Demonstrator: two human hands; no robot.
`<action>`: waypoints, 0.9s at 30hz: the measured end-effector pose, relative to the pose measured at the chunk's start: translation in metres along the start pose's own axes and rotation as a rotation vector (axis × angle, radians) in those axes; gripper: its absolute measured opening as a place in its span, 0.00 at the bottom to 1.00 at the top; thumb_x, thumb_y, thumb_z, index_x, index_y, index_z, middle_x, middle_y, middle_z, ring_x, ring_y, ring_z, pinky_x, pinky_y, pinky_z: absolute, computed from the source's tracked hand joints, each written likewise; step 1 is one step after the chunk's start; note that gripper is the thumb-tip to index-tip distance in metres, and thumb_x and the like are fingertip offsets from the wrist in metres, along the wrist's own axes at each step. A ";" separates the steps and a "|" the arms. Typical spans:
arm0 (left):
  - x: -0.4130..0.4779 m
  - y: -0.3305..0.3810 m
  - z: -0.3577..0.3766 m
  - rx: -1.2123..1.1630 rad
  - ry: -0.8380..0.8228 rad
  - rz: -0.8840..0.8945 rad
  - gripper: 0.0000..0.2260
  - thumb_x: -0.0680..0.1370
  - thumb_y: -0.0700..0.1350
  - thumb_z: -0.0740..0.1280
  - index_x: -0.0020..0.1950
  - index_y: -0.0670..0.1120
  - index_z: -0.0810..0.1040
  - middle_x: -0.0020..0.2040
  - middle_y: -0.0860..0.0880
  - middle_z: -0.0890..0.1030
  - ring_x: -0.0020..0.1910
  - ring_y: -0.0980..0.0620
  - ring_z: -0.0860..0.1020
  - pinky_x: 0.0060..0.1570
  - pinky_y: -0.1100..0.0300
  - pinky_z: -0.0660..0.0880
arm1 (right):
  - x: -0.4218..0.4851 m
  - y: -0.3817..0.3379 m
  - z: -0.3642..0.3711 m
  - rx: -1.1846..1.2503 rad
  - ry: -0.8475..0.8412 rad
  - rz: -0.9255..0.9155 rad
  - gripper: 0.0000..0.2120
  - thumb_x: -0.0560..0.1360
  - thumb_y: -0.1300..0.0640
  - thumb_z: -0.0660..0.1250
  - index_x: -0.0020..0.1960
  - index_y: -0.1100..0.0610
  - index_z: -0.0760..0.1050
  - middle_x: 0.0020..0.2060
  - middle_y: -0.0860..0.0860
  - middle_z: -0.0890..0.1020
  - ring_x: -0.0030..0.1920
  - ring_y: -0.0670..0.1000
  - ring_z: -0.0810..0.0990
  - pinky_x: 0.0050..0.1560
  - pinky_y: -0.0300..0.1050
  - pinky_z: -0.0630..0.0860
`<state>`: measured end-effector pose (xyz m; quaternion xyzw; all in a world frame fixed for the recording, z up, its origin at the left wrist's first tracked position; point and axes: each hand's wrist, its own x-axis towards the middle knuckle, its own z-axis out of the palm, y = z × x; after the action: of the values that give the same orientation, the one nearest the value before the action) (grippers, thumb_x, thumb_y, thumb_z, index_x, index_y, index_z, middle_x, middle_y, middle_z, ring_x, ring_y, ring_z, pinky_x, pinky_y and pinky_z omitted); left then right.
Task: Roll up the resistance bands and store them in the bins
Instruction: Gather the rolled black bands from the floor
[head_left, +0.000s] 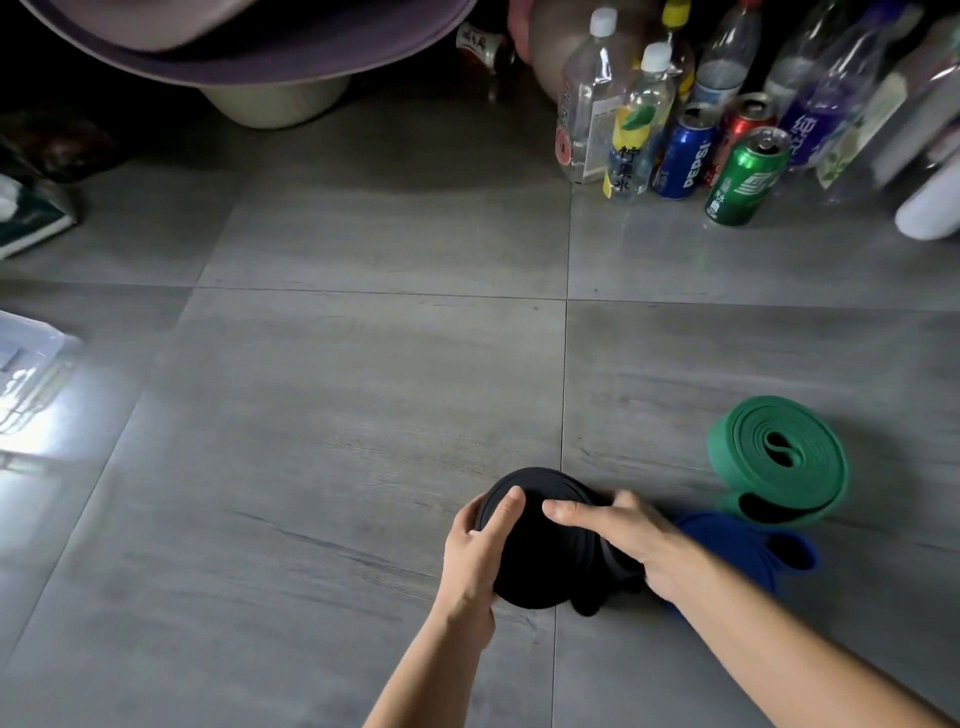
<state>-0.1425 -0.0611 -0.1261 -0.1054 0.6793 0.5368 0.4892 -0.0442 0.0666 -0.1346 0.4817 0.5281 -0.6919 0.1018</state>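
A black resistance band (545, 561), coiled into a thick roll, is held just above the grey tiled floor near the bottom middle. My left hand (475, 551) grips its left side, thumb on top. My right hand (623, 540) grips the right side, thumb across the top of the coil. A short loose black end hangs below the roll. A green band (779, 457), loosely rolled, lies on the floor to the right. A blue band (727, 540) lies partly hidden behind my right wrist.
Plastic bottles (639, 119) and drink cans (743, 176) crowd the far right. A purple basin rim (249, 57) over a pale bucket (275, 106) sits at the far left. A clear plastic bin (26, 364) shows at the left edge.
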 end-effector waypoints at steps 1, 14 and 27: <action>-0.003 0.003 0.001 0.005 0.005 0.023 0.27 0.63 0.58 0.75 0.59 0.48 0.77 0.52 0.48 0.83 0.53 0.49 0.81 0.59 0.46 0.75 | -0.003 -0.001 0.000 0.045 -0.025 -0.023 0.34 0.49 0.38 0.78 0.48 0.56 0.83 0.42 0.50 0.86 0.46 0.50 0.84 0.48 0.44 0.77; -0.166 0.184 -0.011 0.055 -0.261 0.194 0.27 0.61 0.62 0.72 0.59 0.61 0.73 0.57 0.57 0.80 0.56 0.59 0.78 0.51 0.66 0.75 | -0.175 -0.165 0.005 0.236 0.034 -0.135 0.40 0.47 0.45 0.77 0.58 0.50 0.73 0.46 0.53 0.82 0.40 0.52 0.82 0.37 0.49 0.75; -0.539 0.392 -0.169 -0.233 0.049 0.195 0.24 0.65 0.54 0.70 0.60 0.52 0.72 0.58 0.50 0.79 0.56 0.54 0.78 0.59 0.57 0.75 | -0.509 -0.430 0.179 -0.144 -0.335 -0.229 0.21 0.63 0.52 0.72 0.55 0.48 0.78 0.50 0.47 0.84 0.53 0.46 0.81 0.46 0.36 0.77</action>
<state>-0.2283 -0.2503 0.5294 -0.1083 0.6311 0.6542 0.4025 -0.1610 -0.0877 0.5280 0.2884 0.6031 -0.7298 0.1428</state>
